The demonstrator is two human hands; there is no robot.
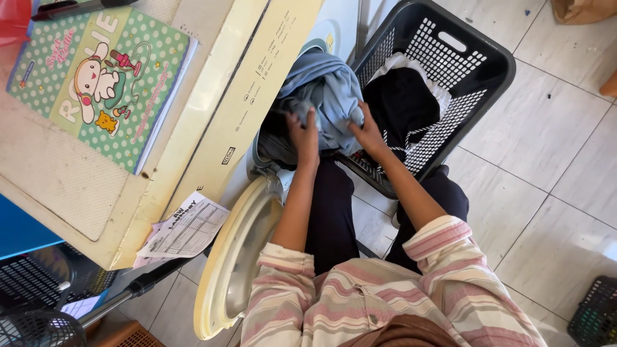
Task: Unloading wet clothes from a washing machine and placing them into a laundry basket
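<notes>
A light blue garment (324,90) is bunched at the mouth of a cream front-loading washing machine (257,83). My left hand (303,133) grips its lower fold at the opening. My right hand (368,132) clutches the same cloth on its right side, next to a black laundry basket (479,71). The basket holds a black garment (402,99) and a white one (398,62). The machine's round door (234,257) hangs open below my left arm.
A green polka-dot notebook (103,77) with a cartoon figure lies on the machine's top, a black pen (71,8) above it. Printed papers (186,231) stick out at the front edge. Dark baskets (38,295) stand at lower left and another basket (594,315) at lower right on the tiled floor (553,180).
</notes>
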